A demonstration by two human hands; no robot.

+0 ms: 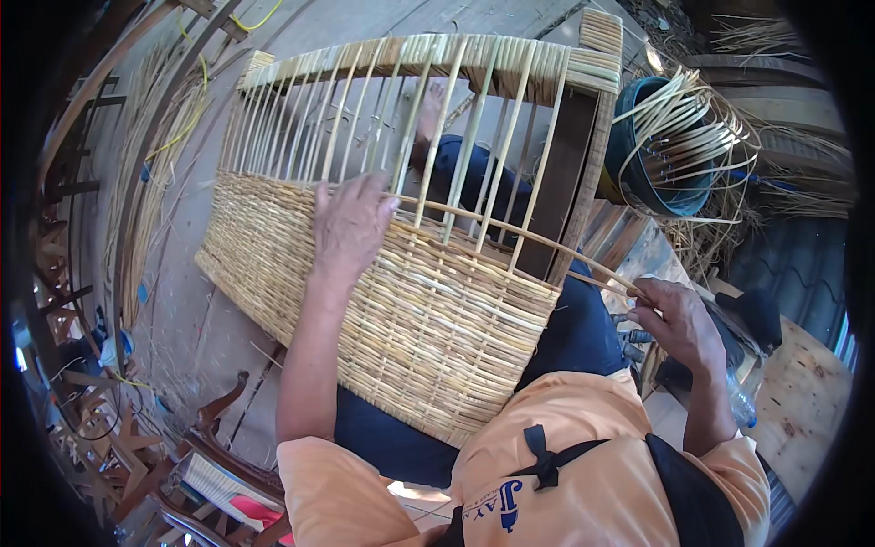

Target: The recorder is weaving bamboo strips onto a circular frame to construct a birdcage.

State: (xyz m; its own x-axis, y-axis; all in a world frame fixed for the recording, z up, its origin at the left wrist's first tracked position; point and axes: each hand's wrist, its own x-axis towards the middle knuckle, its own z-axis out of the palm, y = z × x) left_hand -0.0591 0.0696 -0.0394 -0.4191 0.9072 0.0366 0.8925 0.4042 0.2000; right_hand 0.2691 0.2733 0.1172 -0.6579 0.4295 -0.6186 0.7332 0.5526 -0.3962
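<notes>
A woven panel (437, 310) of pale cane leans across my lap inside a wooden frame with a cane-wrapped top rail (401, 56). Bare upright stakes (332, 114) rise from the finished weave to that rail. My left hand (354, 223) lies over the upper edge of the weave, fingers spread among the stakes; their tips are partly hidden. From beside it a thin cane strand (547, 240) runs between the stakes and out past the right post (583, 173). My right hand (679, 319) is closed on the strand's outer part, right of the frame.
A dark teal bucket (670, 196) with coiled cane strands (684, 123) stands at the far right. Long loose canes (150, 173) lie on the floor at left. Carved wooden furniture parts (219, 438) fill the lower left. A plywood board (807, 392) lies at right.
</notes>
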